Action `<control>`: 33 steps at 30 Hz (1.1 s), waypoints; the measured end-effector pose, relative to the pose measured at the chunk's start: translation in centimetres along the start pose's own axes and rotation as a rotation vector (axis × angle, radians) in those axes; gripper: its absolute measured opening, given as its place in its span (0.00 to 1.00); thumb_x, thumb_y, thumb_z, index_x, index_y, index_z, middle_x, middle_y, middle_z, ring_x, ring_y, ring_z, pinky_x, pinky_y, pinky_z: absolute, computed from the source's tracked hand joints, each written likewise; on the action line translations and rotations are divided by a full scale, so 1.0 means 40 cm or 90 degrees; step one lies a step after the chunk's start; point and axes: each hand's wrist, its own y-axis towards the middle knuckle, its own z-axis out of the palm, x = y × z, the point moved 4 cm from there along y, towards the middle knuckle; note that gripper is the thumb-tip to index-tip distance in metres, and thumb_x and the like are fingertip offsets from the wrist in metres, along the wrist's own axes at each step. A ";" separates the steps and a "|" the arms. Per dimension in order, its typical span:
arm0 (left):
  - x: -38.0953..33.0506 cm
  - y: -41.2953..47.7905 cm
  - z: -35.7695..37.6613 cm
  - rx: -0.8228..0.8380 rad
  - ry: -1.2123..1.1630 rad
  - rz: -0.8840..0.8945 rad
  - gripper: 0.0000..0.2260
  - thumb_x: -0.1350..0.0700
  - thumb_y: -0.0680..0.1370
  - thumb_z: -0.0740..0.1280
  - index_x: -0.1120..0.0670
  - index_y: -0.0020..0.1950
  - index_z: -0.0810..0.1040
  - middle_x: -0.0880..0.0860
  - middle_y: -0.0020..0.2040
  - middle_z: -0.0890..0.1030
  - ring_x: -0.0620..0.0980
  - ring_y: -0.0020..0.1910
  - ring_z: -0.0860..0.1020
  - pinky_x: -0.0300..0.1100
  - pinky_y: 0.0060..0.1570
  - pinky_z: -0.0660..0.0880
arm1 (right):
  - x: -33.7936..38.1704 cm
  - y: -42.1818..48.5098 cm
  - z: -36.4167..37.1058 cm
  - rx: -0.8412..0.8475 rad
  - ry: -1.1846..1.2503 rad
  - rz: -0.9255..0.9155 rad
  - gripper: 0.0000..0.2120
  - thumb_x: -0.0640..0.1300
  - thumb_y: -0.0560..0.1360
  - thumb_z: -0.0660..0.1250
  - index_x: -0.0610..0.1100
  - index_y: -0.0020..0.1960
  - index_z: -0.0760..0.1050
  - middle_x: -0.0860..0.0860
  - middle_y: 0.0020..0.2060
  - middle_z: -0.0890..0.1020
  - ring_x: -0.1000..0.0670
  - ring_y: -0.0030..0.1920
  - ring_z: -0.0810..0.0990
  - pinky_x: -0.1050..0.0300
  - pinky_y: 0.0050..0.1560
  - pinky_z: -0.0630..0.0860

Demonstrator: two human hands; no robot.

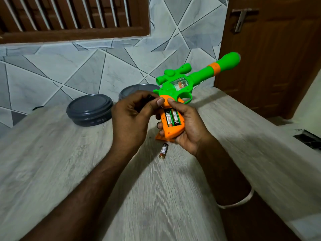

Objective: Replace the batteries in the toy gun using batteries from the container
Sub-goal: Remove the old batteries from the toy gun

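Observation:
A green and orange toy gun (175, 84) is held above the table, barrel pointing up to the right. My right hand (184, 124) grips its orange handle, whose battery compartment is uncovered with two batteries (172, 118) inside. My left hand (133, 115) pinches a small dark object (150, 97) at the top of the handle; what it is I cannot tell. One loose battery (163, 151) lies on the table below the handle. An orange piece (161, 137), perhaps the cover, lies under the handle.
A dark grey round container (89, 109) with its lid on stands on the wooden table (52, 162) at the left. A second grey round container (137, 90) sits behind my left hand. A tiled wall is behind, a wooden door (271, 54) at right.

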 end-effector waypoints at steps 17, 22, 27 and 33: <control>-0.006 0.003 -0.012 -0.051 -0.080 -0.072 0.06 0.62 0.82 0.66 0.64 0.52 0.78 0.63 0.44 0.84 0.61 0.41 0.86 0.49 0.43 0.84 | -0.003 -0.005 0.009 0.017 -0.039 0.014 0.12 0.49 0.81 0.61 0.42 0.52 0.79 0.46 0.36 0.80 0.49 0.30 0.77 0.58 0.28 0.76; -0.002 0.004 -0.013 -0.056 -0.104 -0.100 0.06 0.60 0.83 0.64 0.63 0.51 0.78 0.61 0.41 0.84 0.61 0.40 0.85 0.51 0.42 0.84 | -0.008 0.002 -0.001 0.012 -0.045 0.010 0.11 0.47 0.80 0.62 0.39 0.52 0.77 0.46 0.37 0.81 0.49 0.32 0.78 0.58 0.30 0.76; -0.011 0.007 -0.027 -0.098 -0.129 -0.090 0.06 0.61 0.84 0.62 0.62 0.55 0.76 0.58 0.37 0.81 0.58 0.37 0.83 0.49 0.39 0.82 | -0.002 0.001 -0.007 -0.003 -0.045 -0.007 0.09 0.45 0.79 0.61 0.40 0.50 0.77 0.45 0.37 0.81 0.48 0.33 0.78 0.57 0.31 0.77; -0.007 -0.005 0.009 0.068 0.079 -0.092 0.09 0.67 0.83 0.59 0.61 0.54 0.79 0.56 0.36 0.80 0.52 0.31 0.79 0.43 0.29 0.75 | 0.002 0.009 -0.018 -0.053 -0.020 -0.040 0.13 0.46 0.78 0.64 0.37 0.57 0.75 0.43 0.39 0.79 0.49 0.30 0.79 0.59 0.29 0.77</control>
